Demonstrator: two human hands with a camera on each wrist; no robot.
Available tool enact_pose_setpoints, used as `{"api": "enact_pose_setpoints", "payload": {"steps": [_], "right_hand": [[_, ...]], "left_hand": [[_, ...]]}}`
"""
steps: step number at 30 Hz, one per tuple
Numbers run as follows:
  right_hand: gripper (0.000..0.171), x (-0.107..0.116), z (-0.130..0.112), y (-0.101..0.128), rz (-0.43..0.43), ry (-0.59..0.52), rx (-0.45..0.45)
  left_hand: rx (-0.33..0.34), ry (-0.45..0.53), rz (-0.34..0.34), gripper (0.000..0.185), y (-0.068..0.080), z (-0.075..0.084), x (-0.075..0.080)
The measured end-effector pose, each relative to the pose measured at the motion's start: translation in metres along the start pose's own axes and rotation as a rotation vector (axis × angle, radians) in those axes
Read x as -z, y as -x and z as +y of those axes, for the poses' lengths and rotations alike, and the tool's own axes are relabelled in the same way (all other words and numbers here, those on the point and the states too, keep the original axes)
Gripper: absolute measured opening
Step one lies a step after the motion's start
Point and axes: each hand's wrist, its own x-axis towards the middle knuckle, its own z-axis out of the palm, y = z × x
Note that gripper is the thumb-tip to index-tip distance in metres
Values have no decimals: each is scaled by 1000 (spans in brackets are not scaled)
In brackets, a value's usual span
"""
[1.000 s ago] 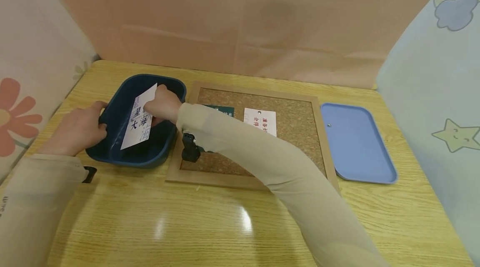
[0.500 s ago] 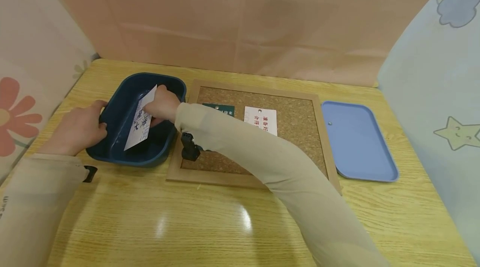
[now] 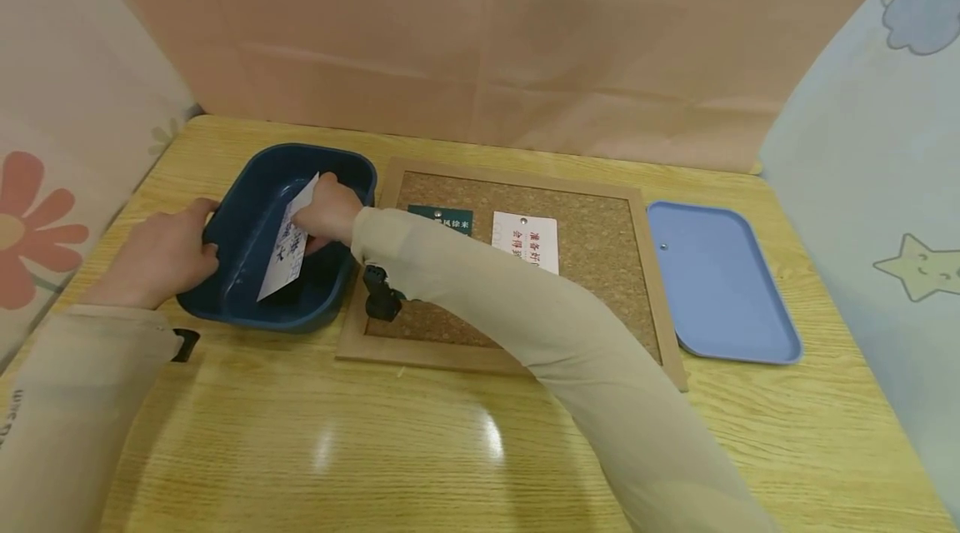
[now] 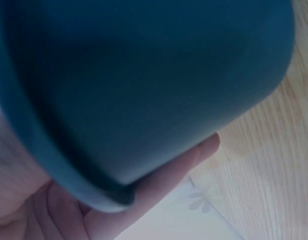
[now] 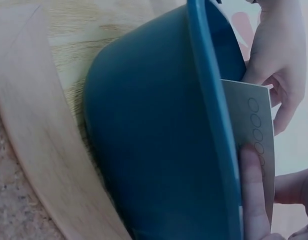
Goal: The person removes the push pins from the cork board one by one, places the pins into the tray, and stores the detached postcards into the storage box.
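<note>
A dark blue bin (image 3: 341, 162) stands on the table's left side. My left hand (image 3: 161, 254) grips its left rim; in the left wrist view the fingers (image 4: 158, 187) lie under the bin's (image 4: 144, 75) outer wall. My right hand (image 3: 326, 212) reaches across into the bin and pinches a white card (image 3: 287, 246) with blue characters, which stands tilted on its edge inside. In the right wrist view the card (image 5: 256, 130) leans against the bin's (image 5: 154, 140) inner wall, with a finger (image 5: 253, 195) pressed on it.
A cork board (image 3: 600, 266) in a wooden frame lies at mid-table, with a green card (image 3: 441, 221) and a white card with red text (image 3: 527, 237) pinned on it. A light blue tray (image 3: 720, 291) with a pin (image 3: 663, 247) lies at the right. Fabric screens surround the table.
The right hand has turned the white card more upright and lowered it deeper into the bin. The left hand has stayed on the rim.
</note>
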Motion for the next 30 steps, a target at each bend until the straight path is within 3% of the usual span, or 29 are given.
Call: {"api": "enact_pose_setpoints", "payload": {"steps": [15,20,30], "right_hand": [[68,-4,2,-6,9,99,-34],[72,-3,1,-5,-7,77,-36],[64,-4,3,-7,-13,115,-50]], "left_hand": [[9,2,-1,55,1,4,-1],[11,9,-3,55,1,6,-1],[-19,-3,12,55,-3,6,-3]]}}
